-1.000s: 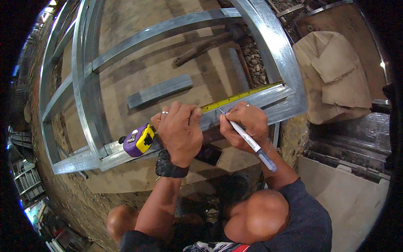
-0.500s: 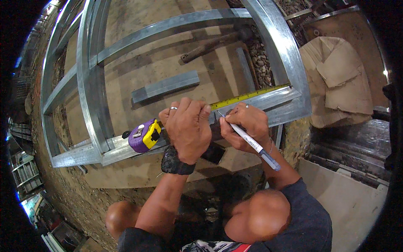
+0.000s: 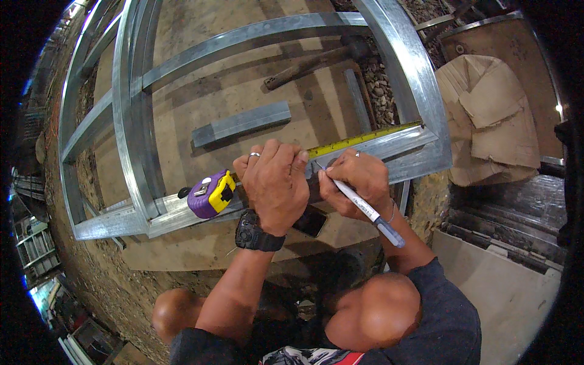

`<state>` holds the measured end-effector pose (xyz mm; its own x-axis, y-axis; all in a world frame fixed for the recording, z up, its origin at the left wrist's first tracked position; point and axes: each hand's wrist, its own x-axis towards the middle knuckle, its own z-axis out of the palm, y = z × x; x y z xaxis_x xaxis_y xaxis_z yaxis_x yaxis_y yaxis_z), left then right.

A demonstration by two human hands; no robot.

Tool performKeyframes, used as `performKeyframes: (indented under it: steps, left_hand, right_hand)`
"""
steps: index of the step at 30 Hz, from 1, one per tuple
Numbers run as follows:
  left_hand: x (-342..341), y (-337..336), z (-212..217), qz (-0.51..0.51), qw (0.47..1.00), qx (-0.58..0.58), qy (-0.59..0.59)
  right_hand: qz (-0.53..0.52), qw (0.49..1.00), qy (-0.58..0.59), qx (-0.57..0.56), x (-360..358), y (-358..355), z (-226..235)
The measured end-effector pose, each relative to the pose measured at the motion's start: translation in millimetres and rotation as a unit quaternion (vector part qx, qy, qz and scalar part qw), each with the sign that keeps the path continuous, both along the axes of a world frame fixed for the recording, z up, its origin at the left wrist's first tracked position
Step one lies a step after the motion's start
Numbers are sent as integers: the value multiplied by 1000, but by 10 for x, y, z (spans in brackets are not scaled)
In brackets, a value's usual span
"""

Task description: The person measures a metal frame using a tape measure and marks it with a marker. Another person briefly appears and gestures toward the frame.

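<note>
A galvanised steel stud frame [image 3: 134, 134] lies flat on a wooden board. Along its near rail runs a yellow tape blade [image 3: 365, 137], drawn out of a purple and yellow tape measure case [image 3: 211, 193]. My left hand [image 3: 274, 179], wearing a ring and a black wristwatch, presses the blade down on the rail. My right hand [image 3: 356, 185] grips a white and grey marker pen [image 3: 360, 204], its tip touching the rail right beside my left fingertips.
A short loose steel channel piece [image 3: 242, 123] and a hammer [image 3: 316, 61] lie on the board inside the frame. Folded cardboard [image 3: 493, 115] sits at the right, gravel beyond the frame. A dark phone [image 3: 310, 220] lies under my hands. My knees are at the bottom.
The view has shifted slightly; both hands stay on the near rail, and the pen tip has moved in close to my left fingertips.
</note>
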<state>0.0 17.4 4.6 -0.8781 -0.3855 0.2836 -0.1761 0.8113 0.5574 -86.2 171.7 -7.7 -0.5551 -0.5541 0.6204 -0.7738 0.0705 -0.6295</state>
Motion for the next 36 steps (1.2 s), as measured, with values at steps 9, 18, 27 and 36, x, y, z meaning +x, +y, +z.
performKeyframes:
  steps: [9,18,27,36]
  left_hand:
    - [-1,0,-21,-2,1000,3,8]
    - [-8,2,-6,-2,1000,14,13]
    - [9,-7,-24,-4,1000,4,7]
    - [19,-24,-8,-7,1000,-8,9]
  right_hand:
    - [5,1000,7,14,4,-20,-8]
    - [4,1000,6,25,0,-29,-2]
    - [2,1000,-17,20,1,-21,-2]
    - [-119,992,40,-35,-285,69,-43]
